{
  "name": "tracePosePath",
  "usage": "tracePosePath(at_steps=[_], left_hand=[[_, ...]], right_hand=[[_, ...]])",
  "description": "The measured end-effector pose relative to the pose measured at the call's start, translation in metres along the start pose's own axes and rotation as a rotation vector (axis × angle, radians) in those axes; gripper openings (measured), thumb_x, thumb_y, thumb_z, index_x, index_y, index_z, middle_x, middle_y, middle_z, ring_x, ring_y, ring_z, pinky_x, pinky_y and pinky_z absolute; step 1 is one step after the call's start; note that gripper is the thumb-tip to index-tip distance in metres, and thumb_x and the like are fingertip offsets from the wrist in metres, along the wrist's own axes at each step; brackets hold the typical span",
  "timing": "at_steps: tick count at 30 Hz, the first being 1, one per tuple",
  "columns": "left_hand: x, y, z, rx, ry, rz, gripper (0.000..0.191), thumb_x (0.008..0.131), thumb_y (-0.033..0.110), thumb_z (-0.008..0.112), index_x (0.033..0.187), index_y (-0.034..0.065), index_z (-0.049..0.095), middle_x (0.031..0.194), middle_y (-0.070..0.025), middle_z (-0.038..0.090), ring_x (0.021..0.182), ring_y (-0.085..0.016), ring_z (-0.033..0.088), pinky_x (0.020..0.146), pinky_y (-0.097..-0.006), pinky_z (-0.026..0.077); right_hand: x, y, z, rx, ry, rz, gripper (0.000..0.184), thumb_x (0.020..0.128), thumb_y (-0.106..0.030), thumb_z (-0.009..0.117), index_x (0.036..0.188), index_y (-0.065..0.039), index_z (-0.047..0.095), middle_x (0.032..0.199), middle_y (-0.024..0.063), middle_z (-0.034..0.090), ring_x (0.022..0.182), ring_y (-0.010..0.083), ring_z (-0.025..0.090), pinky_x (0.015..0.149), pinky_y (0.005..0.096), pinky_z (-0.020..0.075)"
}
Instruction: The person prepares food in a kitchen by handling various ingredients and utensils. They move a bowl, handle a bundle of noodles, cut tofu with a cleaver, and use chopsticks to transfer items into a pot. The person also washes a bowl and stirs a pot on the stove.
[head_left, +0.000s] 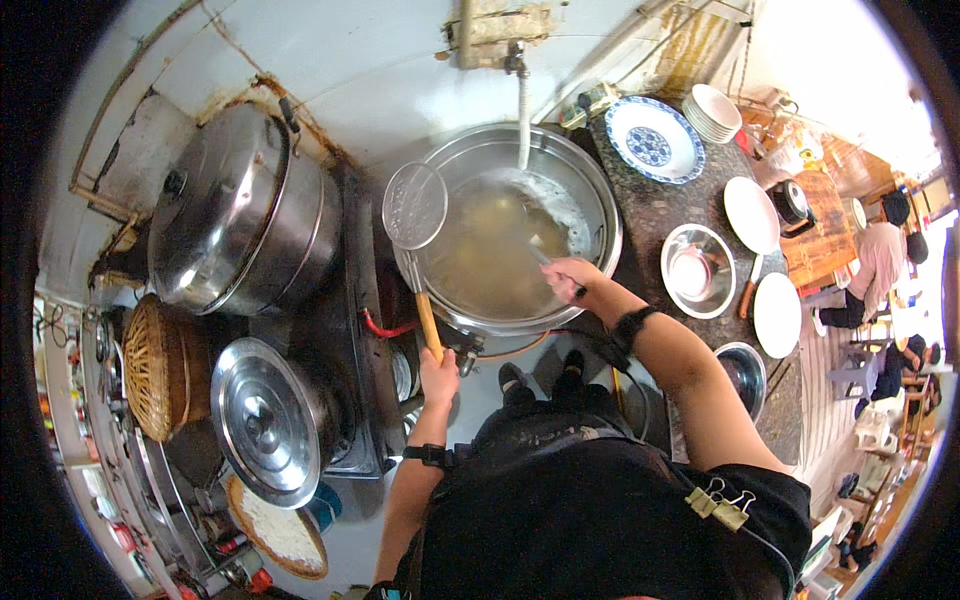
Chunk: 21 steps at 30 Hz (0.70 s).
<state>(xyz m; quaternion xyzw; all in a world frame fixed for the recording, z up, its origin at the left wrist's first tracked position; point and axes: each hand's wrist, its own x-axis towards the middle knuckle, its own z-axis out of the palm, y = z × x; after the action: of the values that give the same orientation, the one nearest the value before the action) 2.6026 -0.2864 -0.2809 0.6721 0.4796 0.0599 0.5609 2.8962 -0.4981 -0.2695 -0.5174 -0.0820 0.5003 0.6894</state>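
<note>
My left hand (439, 379) is closed around the wooden handle of a wire-mesh skimmer (415, 205), whose round mesh head is raised over the left rim of a large steel pot (613, 247). Cloudy, steaming liquid (487, 262) fills the pot, with white foam at its upper right. My right hand (574, 279) is over the right part of the pot, its fingers closed on a thin utensil (539, 255). Steam blurs the utensil's far end, so its kind is unclear. A pale hose (523, 120) hangs from a wall tap down to the pot.
Left stand a big lidded steel pot (225, 217), a wicker basket (154, 367) and another steel lid (262, 424). On the right stone counter are a blue-and-white bowl (655, 139), stacked bowls (711, 112), a steel bowl (698, 271) and white plates (777, 315). People sit farther right.
</note>
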Motion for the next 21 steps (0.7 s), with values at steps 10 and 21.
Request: tracePosePath(at_steps=[10,21], left_hand=[[0.022,0.043,0.008,-0.123,-0.11,-0.154,0.024,0.096,0.013,0.059,0.112,0.0103,0.041,0.066,-0.0034,0.049,0.038,-0.012,0.041,0.031,-0.0283,0.033],[0.031,0.063,0.025,0.004,-0.096,-0.134,0.019,0.092,0.01,0.058,0.103,0.0068,0.043,0.064,-0.0054,0.049,0.038,-0.012,0.042,0.031,-0.028,0.03]], right_hand=[[-0.257,-0.137,0.018,0.301,0.175,0.129,0.005,0.095,-0.01,0.057,0.092,-0.006,0.054,0.064,-0.0034,0.046,0.036,0.0026,0.036,0.031,0.0186,0.0237],[-0.393,-0.133,0.0,0.252,0.633,0.022,0.045,0.092,-0.001,0.056,0.136,0.0,0.05,0.065,-0.0009,0.048,0.036,0.002,0.036,0.031,0.0165,0.0274]])
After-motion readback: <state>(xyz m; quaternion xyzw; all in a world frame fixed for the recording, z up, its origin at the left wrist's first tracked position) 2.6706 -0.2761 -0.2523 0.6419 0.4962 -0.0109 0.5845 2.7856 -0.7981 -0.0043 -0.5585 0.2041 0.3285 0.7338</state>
